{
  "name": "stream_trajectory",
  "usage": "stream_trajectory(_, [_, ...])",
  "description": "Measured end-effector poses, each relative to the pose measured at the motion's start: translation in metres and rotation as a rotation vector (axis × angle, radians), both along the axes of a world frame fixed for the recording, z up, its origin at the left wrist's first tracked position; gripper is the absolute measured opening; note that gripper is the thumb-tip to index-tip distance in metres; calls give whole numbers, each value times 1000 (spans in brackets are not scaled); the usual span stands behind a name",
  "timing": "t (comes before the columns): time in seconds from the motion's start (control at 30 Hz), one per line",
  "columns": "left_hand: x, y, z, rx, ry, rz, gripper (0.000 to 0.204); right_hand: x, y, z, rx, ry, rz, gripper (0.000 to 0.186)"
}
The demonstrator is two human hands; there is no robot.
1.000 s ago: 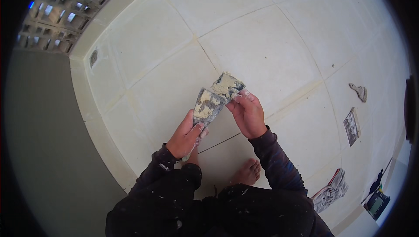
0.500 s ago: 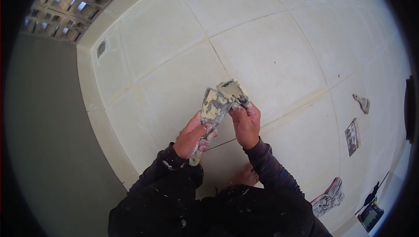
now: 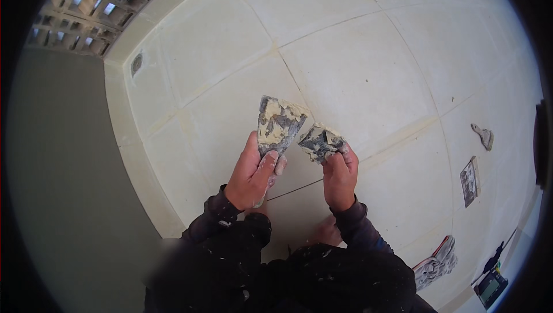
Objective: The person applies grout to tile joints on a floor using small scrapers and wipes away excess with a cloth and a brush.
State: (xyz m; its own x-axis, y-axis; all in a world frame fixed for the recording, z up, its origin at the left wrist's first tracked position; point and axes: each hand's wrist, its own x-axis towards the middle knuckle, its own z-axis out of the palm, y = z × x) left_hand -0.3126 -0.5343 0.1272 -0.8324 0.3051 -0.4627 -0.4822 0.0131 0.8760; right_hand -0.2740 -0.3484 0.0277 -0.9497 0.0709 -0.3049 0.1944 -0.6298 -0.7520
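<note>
My left hand is closed round a putty knife, its wide blade smeared with cream-coloured paste and pointing away from me. Thumb and fingers of my right hand pinch a small dark spreader, caked with the same paste along its edges. A narrow gap separates the two tools, both held above the floor in front of my legs. White residue marks my fingers. The knife's handle is mostly hidden in my left hand.
Cream floor tiles with paste-streaked joints lie below. To the right are a brush-like tool, a flat rectangular plate, a crumpled cloth and a dark device with a screen. A round drain sits near the left wall.
The tools have come apart from touching. My right hand has moved slightly right and nearer, turning the spreader so its darker side shows; the putty knife points more straight ahead.
</note>
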Motion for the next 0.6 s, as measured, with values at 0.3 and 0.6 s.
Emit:
stream_trajectory(0.3, [-2,3,5,-382,399,-139,24,-22,5,55,202,139,-58,38])
stream_trajectory(0.6, [1,5,3,-479,459,-143,26,-37,-3,61,935,537,-37,59])
